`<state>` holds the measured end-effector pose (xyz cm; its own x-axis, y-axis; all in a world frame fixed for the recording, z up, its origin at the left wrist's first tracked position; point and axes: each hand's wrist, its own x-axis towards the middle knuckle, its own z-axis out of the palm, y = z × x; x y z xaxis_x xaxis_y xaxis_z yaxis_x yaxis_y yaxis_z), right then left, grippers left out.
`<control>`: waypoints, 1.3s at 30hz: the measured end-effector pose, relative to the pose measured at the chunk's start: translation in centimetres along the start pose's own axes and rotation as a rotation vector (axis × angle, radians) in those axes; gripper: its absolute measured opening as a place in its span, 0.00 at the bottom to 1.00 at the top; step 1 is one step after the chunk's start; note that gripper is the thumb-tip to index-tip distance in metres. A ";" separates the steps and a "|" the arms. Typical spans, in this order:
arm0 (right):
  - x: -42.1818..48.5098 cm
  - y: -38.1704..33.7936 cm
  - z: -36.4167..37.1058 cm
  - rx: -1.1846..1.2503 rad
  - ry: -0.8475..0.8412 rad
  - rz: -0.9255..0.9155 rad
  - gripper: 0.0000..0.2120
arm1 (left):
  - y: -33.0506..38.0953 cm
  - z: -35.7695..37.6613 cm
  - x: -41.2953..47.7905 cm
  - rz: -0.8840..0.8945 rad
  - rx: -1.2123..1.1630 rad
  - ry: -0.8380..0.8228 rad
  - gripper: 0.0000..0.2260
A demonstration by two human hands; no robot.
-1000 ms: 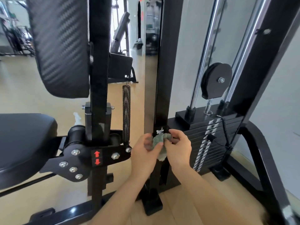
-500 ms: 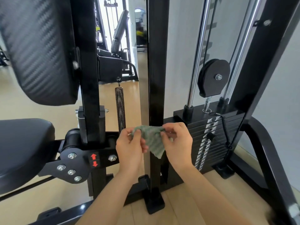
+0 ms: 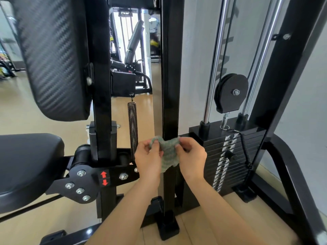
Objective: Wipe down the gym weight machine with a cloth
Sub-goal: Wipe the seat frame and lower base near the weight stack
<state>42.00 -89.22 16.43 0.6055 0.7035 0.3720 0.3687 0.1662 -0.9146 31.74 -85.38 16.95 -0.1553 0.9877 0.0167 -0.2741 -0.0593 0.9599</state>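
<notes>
A grey-green cloth (image 3: 168, 154) hangs spread between my two hands in front of the black upright post (image 3: 170, 76) of the weight machine. My left hand (image 3: 148, 158) pinches the cloth's left top corner. My right hand (image 3: 192, 156) pinches its right top corner. The cloth's lower part droops over the post. Just to the right sits the weight stack (image 3: 230, 156) with its chrome guide rods (image 3: 215, 64) and a black pulley (image 3: 231, 92).
A black padded seat (image 3: 26, 165) and backrest (image 3: 53, 55) fill the left side. A coil spring (image 3: 133, 126) hangs beside the post. The machine's slanted black frame (image 3: 290, 174) rises at the right near a pale wall. Other gym machines (image 3: 131, 55) stand behind on the wooden floor.
The cloth went from a bunched wad between my hands to a piece spread open by its top corners. The view has moved closer to the post.
</notes>
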 end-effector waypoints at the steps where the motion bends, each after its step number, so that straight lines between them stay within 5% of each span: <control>1: 0.4 -0.7 -0.1 0.053 0.001 -0.031 0.10 | 0.8 0.3 0.0 0.047 -0.005 -0.009 0.02; 6: 1.7 -2.2 -0.7 0.184 -0.022 -0.148 0.12 | 2.7 0.7 -0.3 0.225 -0.005 -0.130 0.05; 17: 0.2 0.3 -0.3 0.076 -0.110 0.085 0.05 | 0.0 0.1 -1.7 0.214 0.290 -0.077 0.06; 39: 10.4 -18.7 -2.1 0.402 0.061 -0.199 0.05 | 17.4 7.1 1.7 0.787 0.144 -0.018 0.05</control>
<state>42.83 -86.49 37.76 0.5957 0.5906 0.5443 0.1863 0.5576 -0.8090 33.43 -83.68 35.69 -0.2366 0.6662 0.7072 0.0347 -0.7216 0.6914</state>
